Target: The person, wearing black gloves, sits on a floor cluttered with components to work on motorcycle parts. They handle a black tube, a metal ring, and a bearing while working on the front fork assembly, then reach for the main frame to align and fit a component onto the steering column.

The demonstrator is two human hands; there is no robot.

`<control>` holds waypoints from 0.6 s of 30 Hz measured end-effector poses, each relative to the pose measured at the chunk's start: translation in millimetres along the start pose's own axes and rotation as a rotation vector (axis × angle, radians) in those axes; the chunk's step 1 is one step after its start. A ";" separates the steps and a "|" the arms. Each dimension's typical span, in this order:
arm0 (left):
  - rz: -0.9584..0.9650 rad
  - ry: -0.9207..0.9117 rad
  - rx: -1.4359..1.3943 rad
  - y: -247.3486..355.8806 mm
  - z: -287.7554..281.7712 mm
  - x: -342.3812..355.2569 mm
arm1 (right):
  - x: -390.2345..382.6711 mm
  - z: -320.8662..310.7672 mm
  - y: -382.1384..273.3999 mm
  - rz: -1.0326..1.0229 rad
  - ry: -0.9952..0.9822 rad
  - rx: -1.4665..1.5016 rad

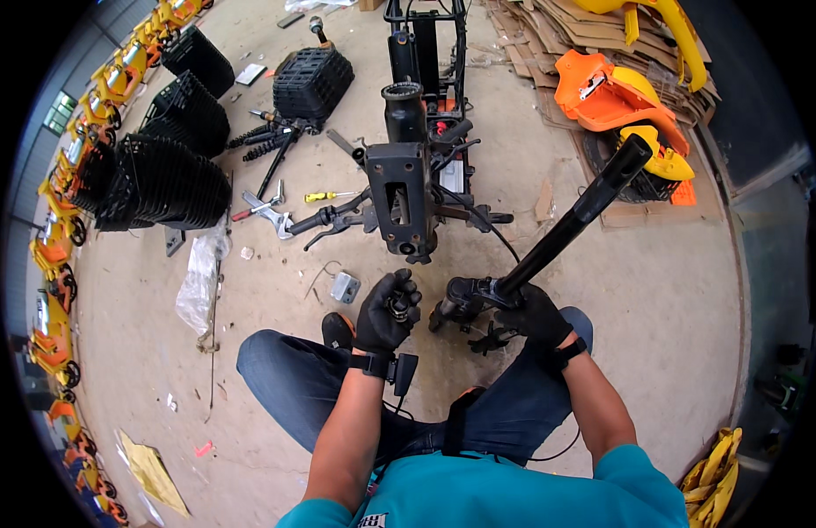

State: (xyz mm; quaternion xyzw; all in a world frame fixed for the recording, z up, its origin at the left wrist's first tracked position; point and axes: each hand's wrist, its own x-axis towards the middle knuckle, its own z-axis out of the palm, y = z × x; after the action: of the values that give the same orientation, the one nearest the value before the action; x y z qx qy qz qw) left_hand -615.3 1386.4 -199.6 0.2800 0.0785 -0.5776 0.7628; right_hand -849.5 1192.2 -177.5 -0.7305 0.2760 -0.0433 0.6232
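My left hand (379,319), in a black glove, is turned palm up. Its fingers curl round small shiny metal rings (397,309), partly hidden in the palm. With my gloved right hand (537,317) I grip the lower end of a black steering fork (577,218). The fork's long tube leans up and to the right, and its clamp end sits between my knees. Just beyond both hands stands a black vehicle frame (403,114) with a slotted front bracket (396,199). Handlebar levers (338,217) and cables hang about it.
A yellow screwdriver (330,196), wrenches (272,213) and a small metal box (345,287) lie on the floor at left. Stacked black baskets (175,180) stand farther left. Flattened cardboard (549,44) and orange body panels (615,97) lie at the far right.
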 end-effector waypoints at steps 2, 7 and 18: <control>-0.023 -0.030 -0.058 1.2 -6.1 4.1 | 4.2 -0.4 9.1 -0.149 0.060 -0.078; -0.007 -0.119 -0.128 3.2 -12.0 7.2 | 5.2 0.4 6.2 0.032 0.038 0.068; 0.030 0.195 -0.085 -11.4 -137.4 32.6 | 7.3 -8.5 5.9 0.261 0.094 0.074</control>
State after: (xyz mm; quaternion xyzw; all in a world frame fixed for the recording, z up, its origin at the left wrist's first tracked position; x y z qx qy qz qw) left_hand -587.5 1428.3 -332.0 0.3034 0.1723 -0.5323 0.7713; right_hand -848.8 1180.9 -183.2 -0.6623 0.3956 -0.0060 0.6363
